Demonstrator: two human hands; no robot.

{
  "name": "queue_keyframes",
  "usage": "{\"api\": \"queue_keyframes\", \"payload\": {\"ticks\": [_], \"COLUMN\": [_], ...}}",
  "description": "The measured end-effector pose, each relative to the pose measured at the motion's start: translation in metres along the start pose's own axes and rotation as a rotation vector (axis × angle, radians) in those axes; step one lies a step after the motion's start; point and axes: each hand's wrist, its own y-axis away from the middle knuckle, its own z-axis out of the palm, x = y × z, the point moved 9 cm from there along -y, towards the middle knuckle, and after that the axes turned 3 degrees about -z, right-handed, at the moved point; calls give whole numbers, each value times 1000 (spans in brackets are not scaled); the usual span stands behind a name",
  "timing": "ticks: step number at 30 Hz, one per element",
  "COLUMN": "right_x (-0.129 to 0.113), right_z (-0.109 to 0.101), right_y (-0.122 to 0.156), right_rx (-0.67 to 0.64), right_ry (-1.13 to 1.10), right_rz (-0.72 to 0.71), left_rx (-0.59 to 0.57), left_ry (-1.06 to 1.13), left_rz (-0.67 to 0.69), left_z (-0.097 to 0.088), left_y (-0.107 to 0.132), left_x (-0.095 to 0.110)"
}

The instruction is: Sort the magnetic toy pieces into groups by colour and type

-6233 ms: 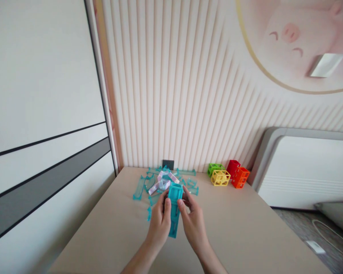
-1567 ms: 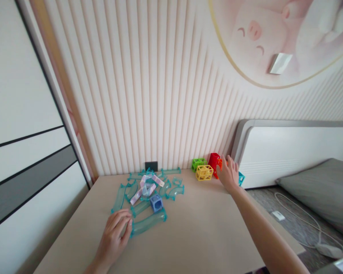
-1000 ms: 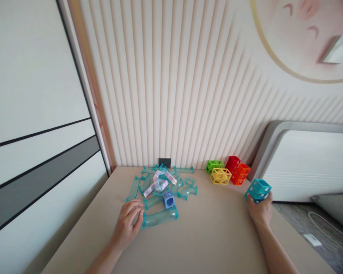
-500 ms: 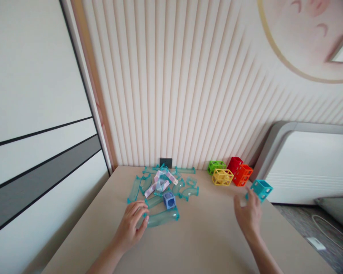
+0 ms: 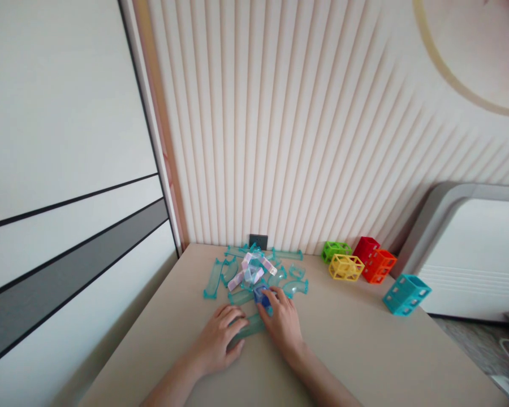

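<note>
My left hand (image 5: 220, 339) lies curled over one end of a clear teal tube piece (image 5: 250, 327) on the beige table (image 5: 365, 362). Beside it, my right hand (image 5: 282, 319) covers the tube's other end, its fingertips closed on a small blue cube (image 5: 261, 294). Just beyond both hands lies a pile of teal track pieces (image 5: 237, 271) with a pale pink and lilac piece (image 5: 250, 265) on top. A teal lattice block (image 5: 406, 293) stands alone near the table's right edge, apart from both hands.
Green (image 5: 336, 250), yellow (image 5: 346, 267), red (image 5: 367, 247) and orange (image 5: 379, 265) lattice cubes stand at the back right by the ribbed wall. A dark socket plate (image 5: 258, 241) sits on the wall behind the pile. A white padded headboard (image 5: 475, 254) borders the table's right side.
My right hand let go of the teal lattice block at the table's right edge and moved left onto the blue cube and tube. My left hand stayed on the tube.
</note>
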Motion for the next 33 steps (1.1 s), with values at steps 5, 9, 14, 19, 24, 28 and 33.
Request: {"api": "queue_keyframes", "payload": {"ticks": [5, 9, 14, 19, 24, 28, 33], "right_x": [24, 37, 34, 21, 24, 37, 53], "right_z": [-4, -3, -8, -15, -13, -11, 2], "right_y": [9, 12, 10, 10, 12, 14, 18], "right_rx": [109, 156, 179, 220, 214, 212, 179], "right_ry": [-274, -364, -399, -462, -543, -606, -780], "right_rz": [136, 194, 155, 64, 105, 187, 364], "left_rx": [-22, -12, 110, 185, 148, 176, 158], "left_ry": [31, 9, -112, -239, -241, -224, -211], "left_rz": [-14, -7, 18, -21, -16, -34, -26], "left_z": [2, 2, -9, -13, 8, 16, 15], "left_y": [-1, 2, -2, -31, -52, -47, -41], "left_x": [-2, -2, 1, 9, 10, 2, 1]}}
